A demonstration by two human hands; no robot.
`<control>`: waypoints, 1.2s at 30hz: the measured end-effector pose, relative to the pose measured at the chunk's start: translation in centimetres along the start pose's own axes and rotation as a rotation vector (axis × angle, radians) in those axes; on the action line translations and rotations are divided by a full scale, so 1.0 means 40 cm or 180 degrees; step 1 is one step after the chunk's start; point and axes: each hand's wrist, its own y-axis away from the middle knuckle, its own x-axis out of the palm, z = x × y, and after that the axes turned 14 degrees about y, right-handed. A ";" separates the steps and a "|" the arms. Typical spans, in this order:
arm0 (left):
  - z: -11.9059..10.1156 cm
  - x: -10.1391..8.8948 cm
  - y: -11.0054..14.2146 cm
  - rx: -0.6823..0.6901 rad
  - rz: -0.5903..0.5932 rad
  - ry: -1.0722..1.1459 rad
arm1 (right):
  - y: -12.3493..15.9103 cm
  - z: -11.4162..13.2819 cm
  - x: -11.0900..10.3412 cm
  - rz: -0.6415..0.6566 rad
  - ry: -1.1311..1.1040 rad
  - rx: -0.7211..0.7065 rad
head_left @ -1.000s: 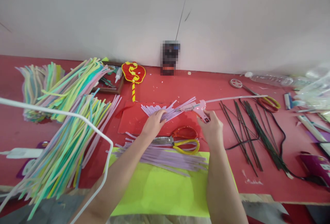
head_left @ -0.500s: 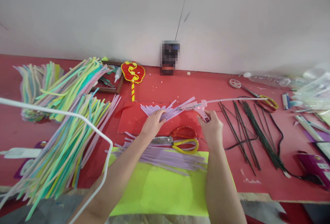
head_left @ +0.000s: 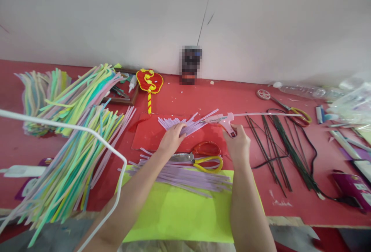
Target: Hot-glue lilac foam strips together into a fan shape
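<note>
A pink glue gun [head_left: 227, 121] is gripped in my right hand [head_left: 238, 139], its nozzle pointing left and a long glue stick trailing from its back. The nozzle tip is at the right side of a fanned bunch of lilac pipe cleaners [head_left: 193, 127]. My left hand [head_left: 173, 136] pinches this bunch near its middle, over a red board [head_left: 147, 140]. Below my left hand, scissors [head_left: 185, 158] with one red and one yellow handle rest on loose lilac pipe cleaners [head_left: 185, 180]. Those overlap a yellow-green sheet [head_left: 179, 213].
Pastel pipe cleaners [head_left: 75, 155] spread across the left. A red fan-shaped piece [head_left: 150, 82] with yellow trim lies behind. Right of my hand are dark green stems [head_left: 292, 151], a black cord [head_left: 315, 149] and other scissors [head_left: 285, 107]. A white bent rod [head_left: 95, 134] crosses the left foreground.
The glue gun has tilted slightly, its glue stick's far end sitting a little lower. My left hand and the lilac bunch look unmoved.
</note>
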 end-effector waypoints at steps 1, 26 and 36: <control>0.000 0.000 0.000 0.0005 -0.0007 0.0003 | 0.000 0.001 -0.001 0.0005 0.0005 0.0019; -0.005 0.003 0.003 0.0361 0.0053 -0.0227 | -0.021 -0.055 -0.003 -0.0192 0.0226 0.0716; -0.041 0.012 -0.011 0.0669 0.0238 -0.0995 | -0.028 -0.054 -0.027 -0.0386 -0.0002 0.1138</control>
